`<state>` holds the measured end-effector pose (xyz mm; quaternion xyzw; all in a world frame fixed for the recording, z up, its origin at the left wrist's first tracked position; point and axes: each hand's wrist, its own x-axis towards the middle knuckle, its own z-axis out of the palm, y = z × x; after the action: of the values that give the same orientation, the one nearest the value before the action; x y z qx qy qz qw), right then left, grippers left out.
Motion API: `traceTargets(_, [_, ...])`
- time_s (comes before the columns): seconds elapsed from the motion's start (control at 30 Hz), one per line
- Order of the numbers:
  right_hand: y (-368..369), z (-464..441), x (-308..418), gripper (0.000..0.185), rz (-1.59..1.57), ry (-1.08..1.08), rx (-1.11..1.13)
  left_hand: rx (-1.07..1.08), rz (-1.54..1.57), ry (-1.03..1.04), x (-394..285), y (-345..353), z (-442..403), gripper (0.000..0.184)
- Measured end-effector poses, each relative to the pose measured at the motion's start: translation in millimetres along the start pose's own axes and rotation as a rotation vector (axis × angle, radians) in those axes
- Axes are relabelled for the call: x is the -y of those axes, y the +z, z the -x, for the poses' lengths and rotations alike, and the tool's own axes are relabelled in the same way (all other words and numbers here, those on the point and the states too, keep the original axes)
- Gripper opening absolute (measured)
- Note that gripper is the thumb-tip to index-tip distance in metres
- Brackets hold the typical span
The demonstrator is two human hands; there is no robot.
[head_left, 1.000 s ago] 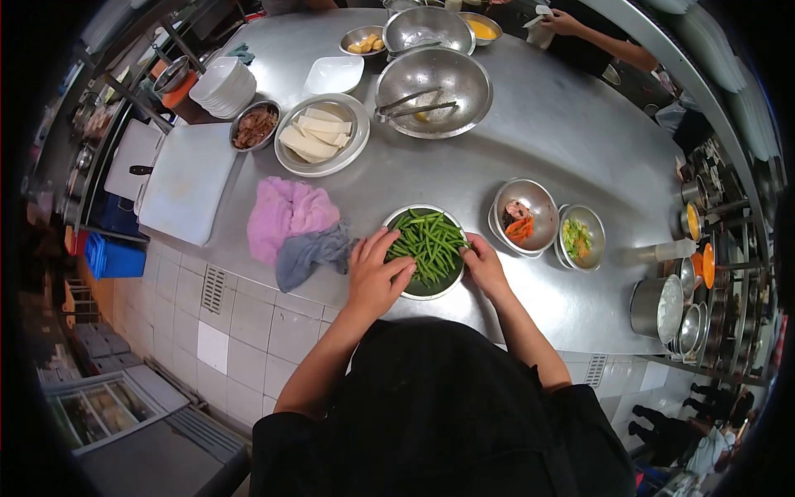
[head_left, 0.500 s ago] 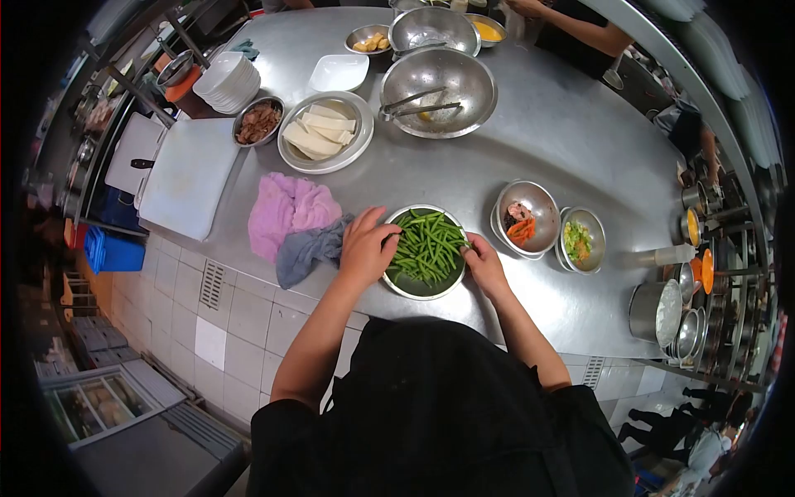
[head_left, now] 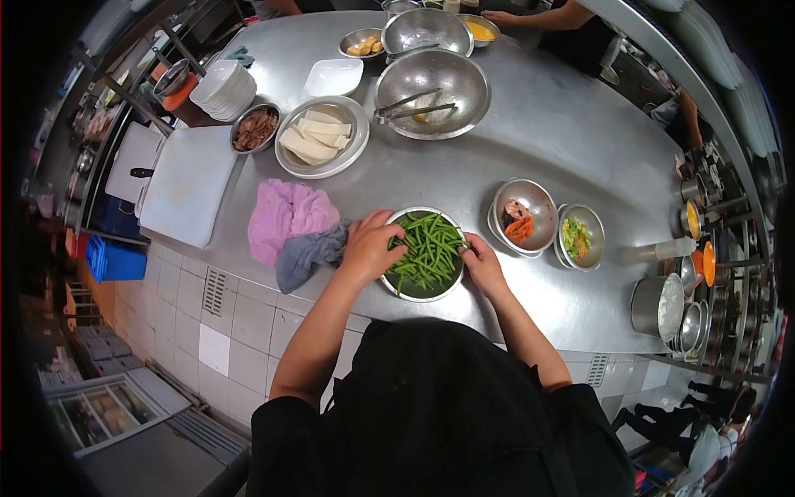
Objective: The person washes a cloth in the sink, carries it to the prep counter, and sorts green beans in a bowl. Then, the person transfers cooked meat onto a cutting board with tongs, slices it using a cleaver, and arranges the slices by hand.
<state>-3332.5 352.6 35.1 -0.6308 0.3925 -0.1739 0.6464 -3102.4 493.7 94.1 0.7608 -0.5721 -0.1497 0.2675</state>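
Green beans [head_left: 429, 251] in metal bowl [head_left: 424, 296], near the front edge of the steel surface [head_left: 431, 174]. Left hand [head_left: 372, 247] at bowl's left rim, fingers curled over the beans; can't tell if any are gripped. Right hand [head_left: 484, 265] at right rim, fingers bent, grip unclear. Gray cloth [head_left: 308, 257] just beside left hand, pink cloth [head_left: 290, 217] against it.

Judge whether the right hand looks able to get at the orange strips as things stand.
Probably yes. The right hand is at the rim of the bean bowl, close to the orange strips. Their steel bowl is uncovered, and only tabletop shows between it and the hand.
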Motion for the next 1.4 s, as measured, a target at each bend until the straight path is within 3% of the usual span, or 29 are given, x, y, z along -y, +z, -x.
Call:
traceTargets(0.2, [-2, -1, -1, 0.032, 0.030, 0.017, 0.000, 0.021, 0.188, 0.048, 16, 3, -2, 0.018])
traceTargets(0.27, [-2, -3, -9, 0.032, 0.023, 0.006, -0.003, -0.005, 0.420, 0.003, 19, 1, -1, 0.014])
traceTargets(0.6, [-4, -2, 7, 0.034, -0.004, 0.019, -0.016, -0.035, 0.509, -0.136, 27, -5, 11, 0.015])
traceTargets(0.7, [-5, -4, 7, 0.034, 0.022, 0.017, -0.010, -0.119, 0.281, -0.118, 21, -8, 12, 0.016])
traceTargets(0.77, [-3, -4, 9, 0.034, 0.024, 0.019, -0.005, -0.129, 0.087, 0.032, 10, -10, 12, 0.015])
traceTargets(0.87, [1, -3, 10, 0.032, 0.017, 0.031, -0.025, -0.073, -0.099, 0.005, -2, -1, 13, 0.019])
traceTargets(1.4, [-2, -6, -9, 0.028, 0.115, -0.064, -0.068, -0.083, -0.143, 0.163, -13, 0, 8, 0.022])
